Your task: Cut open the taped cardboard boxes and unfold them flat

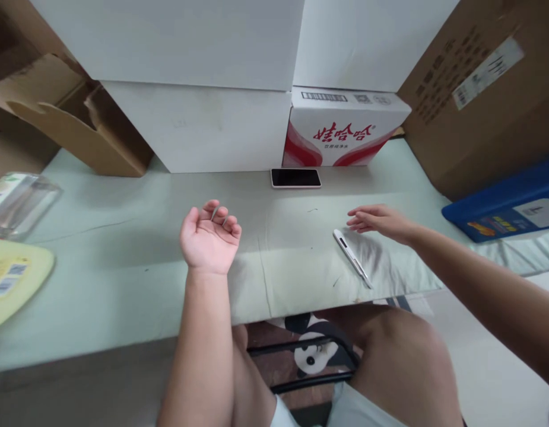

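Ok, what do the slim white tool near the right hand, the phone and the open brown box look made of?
Slim white tool: probably smooth plastic, from its even white body; its narrow greyish end may be metal.
Phone: likely a glass front, dark and flat; the pale rim could be plastic or metal.
Open brown box: matte cardboard, from its bent brown flaps.

Head camera: one view, worn on the person's head, facing forward and steeply down over the surface [105,279].
Bottom of frame: the person's own legs [408,350], close beneath the lens, seen from above.
Mid-frame: left grip [210,242] and right grip [374,220], farther from the lens, forearms [207,350] entering from the bottom and right.
Top of frame: white boxes [167,41], farthest off, their upper parts cropped.
Right edge: a brown carton [479,118], cropped.
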A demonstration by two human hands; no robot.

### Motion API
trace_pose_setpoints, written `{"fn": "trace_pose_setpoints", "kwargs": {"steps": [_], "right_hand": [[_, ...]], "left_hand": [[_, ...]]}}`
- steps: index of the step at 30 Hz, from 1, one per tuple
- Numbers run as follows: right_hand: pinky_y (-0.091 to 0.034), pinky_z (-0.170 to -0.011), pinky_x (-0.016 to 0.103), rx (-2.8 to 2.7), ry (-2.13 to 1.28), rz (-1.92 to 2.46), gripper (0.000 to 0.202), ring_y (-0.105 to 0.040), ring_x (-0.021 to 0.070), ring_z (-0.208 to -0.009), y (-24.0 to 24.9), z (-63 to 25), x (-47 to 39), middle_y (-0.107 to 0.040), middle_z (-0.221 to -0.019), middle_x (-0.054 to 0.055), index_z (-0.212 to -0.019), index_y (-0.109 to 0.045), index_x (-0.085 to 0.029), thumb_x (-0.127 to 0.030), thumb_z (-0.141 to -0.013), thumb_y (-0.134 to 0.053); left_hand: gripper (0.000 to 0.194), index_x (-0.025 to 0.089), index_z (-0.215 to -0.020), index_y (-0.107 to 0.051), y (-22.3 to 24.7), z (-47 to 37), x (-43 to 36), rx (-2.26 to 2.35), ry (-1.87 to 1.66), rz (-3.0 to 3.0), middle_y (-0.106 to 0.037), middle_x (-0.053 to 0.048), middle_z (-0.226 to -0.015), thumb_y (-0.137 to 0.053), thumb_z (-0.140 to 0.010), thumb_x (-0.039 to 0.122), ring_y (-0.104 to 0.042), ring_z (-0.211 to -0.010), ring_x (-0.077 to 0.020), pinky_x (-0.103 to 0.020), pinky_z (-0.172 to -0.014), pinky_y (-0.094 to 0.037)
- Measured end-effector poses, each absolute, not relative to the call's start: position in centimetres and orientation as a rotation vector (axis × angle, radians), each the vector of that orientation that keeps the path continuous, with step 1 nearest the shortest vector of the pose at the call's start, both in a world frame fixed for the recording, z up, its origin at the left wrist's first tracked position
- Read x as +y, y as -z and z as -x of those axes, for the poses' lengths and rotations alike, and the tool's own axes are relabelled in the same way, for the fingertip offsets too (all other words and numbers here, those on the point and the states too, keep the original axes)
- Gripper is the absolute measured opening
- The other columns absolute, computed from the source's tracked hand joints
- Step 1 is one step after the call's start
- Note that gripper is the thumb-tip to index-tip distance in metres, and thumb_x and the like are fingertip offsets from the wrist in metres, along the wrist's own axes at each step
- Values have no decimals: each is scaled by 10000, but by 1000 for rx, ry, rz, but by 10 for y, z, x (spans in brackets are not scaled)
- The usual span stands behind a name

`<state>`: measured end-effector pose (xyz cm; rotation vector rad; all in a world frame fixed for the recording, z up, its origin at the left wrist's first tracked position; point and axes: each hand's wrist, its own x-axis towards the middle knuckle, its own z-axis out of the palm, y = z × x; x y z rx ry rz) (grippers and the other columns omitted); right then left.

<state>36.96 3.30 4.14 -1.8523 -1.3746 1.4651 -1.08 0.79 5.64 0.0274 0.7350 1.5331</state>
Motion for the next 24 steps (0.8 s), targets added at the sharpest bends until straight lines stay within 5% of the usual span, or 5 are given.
{"fn": "trace_pose_setpoints", "kwargs": {"steps": [10,15,21,24], "right_hand": [[-610,-725,291,-1952,-1374,1690,138,-754,169,-778,-67,-226,50,-801,-885,71,-977,-714,-188,-209,-902,-600],[-595,-797,313,-2392,-1042,1459,243,-743,166,-798,-68,-113,80,-794,-886,46,-1067,-709,-185,-155,-909,-527],[-500,-1089,340,-2600,-570,1041,303,-656,183,-1173,-89,36,121,-683,-1298,81,-1177,-677,-168,-118,-904,-558],[-424,-1175,311,-2567,-452,925,361,-509,193,-1390,-103,100,142,-401,-1600,95,-1252,-610,-170,-88,-905,-554]], "left_hand": [[452,188,-761,-664,-57,50,-18,558,-1635,46,-627,5,-610,-342,-999,398,-587,-477,-109,-223,-470,-467],[396,193,-759,-646,-57,77,-29,570,-1714,59,-603,15,-607,-374,-975,384,-562,-472,-96,-214,-472,-452],[324,188,-763,-621,-57,90,-28,652,-1750,90,-580,10,-592,-379,-934,320,-545,-454,-97,-215,-477,-439],[282,185,-747,-606,-59,90,-25,658,-1744,93,-571,3,-594,-410,-901,317,-544,-462,-98,-218,-495,-432]]}}
